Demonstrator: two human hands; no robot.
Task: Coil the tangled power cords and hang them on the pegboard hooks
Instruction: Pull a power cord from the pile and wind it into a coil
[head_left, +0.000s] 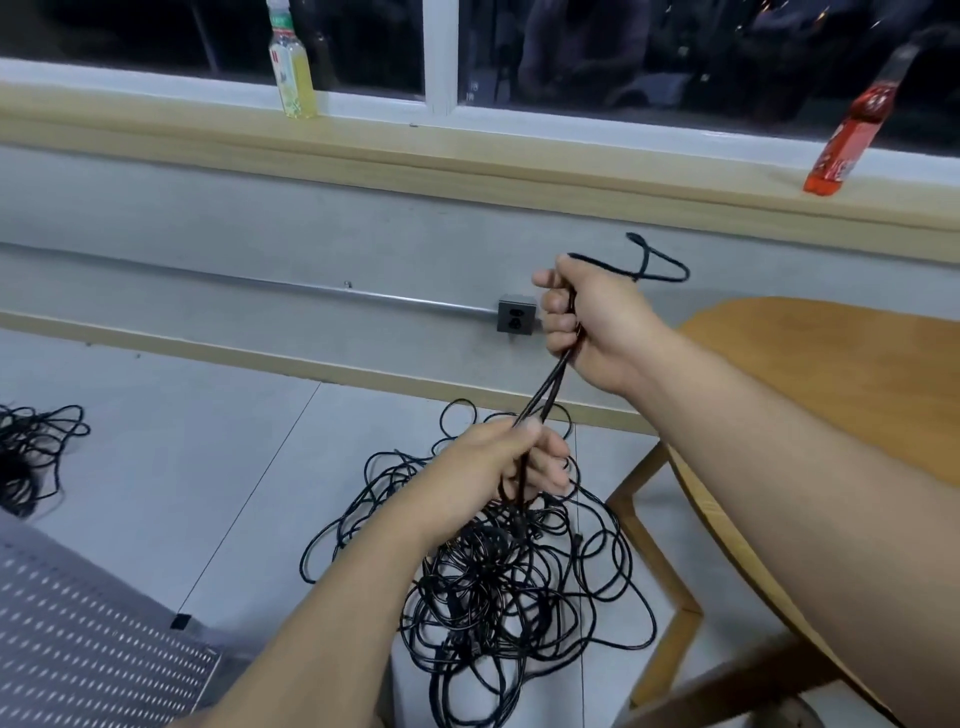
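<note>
A grey tiled floor (182, 441) meets a grey wall under a dark window. At 6 o'clock a big tangle of thin black power cords (498, 587) lies on the floor. Our right hand (597, 322), near the middle, is curled tight round a doubled black cord (545, 389), and a loop pokes out toward 1 o'clock. Our left hand (493, 462), just below, grips the same cord above the tangle. A grey pegboard with small holes (78, 639) sits at 8 o'clock. A round wooden surface (831, 374) is at 4 o'clock.
</note>
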